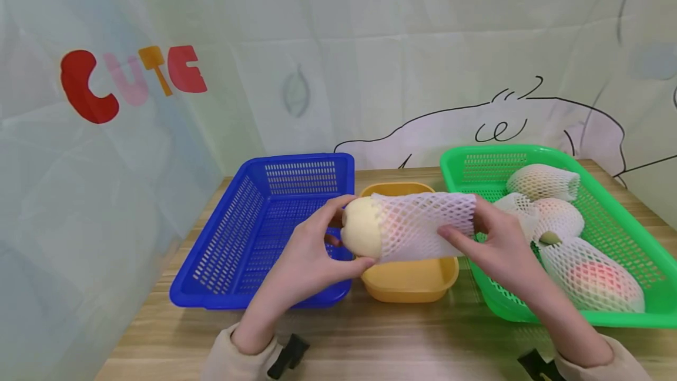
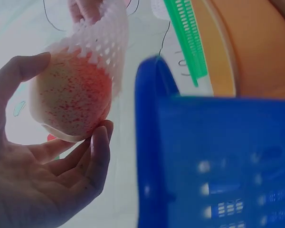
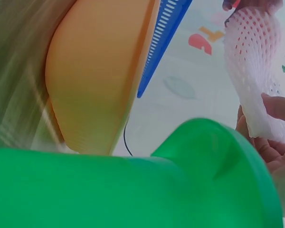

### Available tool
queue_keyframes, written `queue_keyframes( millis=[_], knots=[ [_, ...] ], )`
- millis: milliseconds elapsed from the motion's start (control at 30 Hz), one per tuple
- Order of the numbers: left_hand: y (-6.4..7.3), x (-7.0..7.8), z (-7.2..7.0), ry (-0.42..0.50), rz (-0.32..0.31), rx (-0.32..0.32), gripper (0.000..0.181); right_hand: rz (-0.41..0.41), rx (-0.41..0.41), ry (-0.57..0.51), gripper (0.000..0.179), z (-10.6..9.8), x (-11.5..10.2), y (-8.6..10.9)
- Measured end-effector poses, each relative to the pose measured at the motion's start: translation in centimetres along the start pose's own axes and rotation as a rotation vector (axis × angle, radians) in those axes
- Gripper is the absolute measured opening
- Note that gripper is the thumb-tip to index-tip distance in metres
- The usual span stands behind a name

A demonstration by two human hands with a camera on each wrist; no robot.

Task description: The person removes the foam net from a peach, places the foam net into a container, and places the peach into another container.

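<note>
A pale peach with red speckles (image 2: pixel 73 95) is partly out of a white foam net sleeve (image 1: pixel 428 225), held up above the orange tub (image 1: pixel 409 281). My left hand (image 1: pixel 312 249) grips the bare end of the peach between thumb and fingers. At the sleeve's other end, my right hand (image 1: pixel 499 246) pinches the foam net, which stretches lengthwise between the two hands. The right wrist view shows the sleeve (image 3: pixel 256 66) hanging slack near the right thumb. The end of the peach toward the right hand stays covered by the netting.
On the left stands a blue basket (image 1: pixel 259 160) with slotted walls. A green basket (image 1: pixel 629 193) on the right holds several netted fruits (image 1: pixel 603 278). All stand on a wooden table (image 1: pixel 423 346) before a printed cloth backdrop (image 1: pixel 317 63).
</note>
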State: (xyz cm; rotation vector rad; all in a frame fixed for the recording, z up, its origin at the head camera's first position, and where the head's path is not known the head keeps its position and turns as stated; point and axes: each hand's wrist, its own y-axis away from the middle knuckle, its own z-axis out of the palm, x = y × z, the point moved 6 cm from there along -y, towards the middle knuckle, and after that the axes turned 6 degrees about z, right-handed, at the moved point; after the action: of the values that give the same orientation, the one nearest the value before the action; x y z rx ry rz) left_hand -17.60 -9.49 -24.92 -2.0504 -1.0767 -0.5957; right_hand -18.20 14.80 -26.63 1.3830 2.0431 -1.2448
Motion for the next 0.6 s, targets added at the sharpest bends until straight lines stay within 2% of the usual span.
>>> queue_keyframes(
  millis=[133,300,400,467,600],
  knots=[
    [0.1,-0.5,-0.8,-0.063,-0.031,0.002,0.080,0.044,-0.024,-0.022,0.036,0.7,0.2,0.0],
    [0.3,-1.2,-1.8,-0.178,-0.092,-0.007,0.079,0.100,-0.049,-0.106,0.054,1.7,0.6,0.0],
    [0.5,-1.5,-2.3,-0.241,-0.114,-0.023,0.079,0.129,-0.066,-0.124,0.058,2.5,1.0,-0.1],
    [0.6,-1.8,-2.7,-0.276,-0.129,-0.031,0.078,0.137,-0.077,-0.104,0.058,3.0,1.2,0.0],
    [0.9,-2.4,-3.5,-0.330,-0.190,-0.028,0.074,0.135,-0.086,0.017,0.057,4.0,1.5,0.1]
  ],
)
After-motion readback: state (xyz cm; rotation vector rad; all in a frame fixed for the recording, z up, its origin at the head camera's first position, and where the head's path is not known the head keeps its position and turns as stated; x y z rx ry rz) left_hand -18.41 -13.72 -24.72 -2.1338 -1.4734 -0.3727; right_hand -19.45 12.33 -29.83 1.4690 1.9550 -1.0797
